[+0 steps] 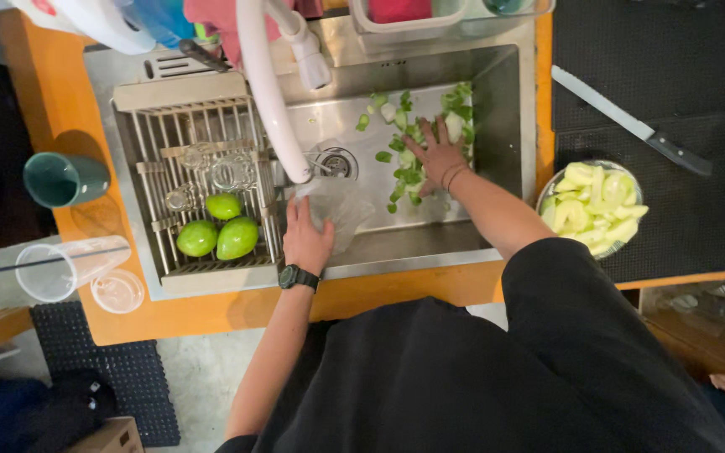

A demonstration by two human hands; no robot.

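Observation:
My right hand (436,155) lies flat with fingers spread over a pile of green peels (409,134) on the floor of the steel sink (505,92). My left hand (305,236), a black watch on its wrist, grips a clear plastic bag (341,210) at the sink's near edge, next to the drain (336,162). A white tap (266,80) arches over the sink between my hands.
A drying rack (174,109) over the sink's left half holds three green mangoes (218,231) and upturned glasses. A bowl of peeled slices (593,205) and a knife (627,122) rest on the black mat at right. A green mug (65,179) and clear cups (69,268) stand at left.

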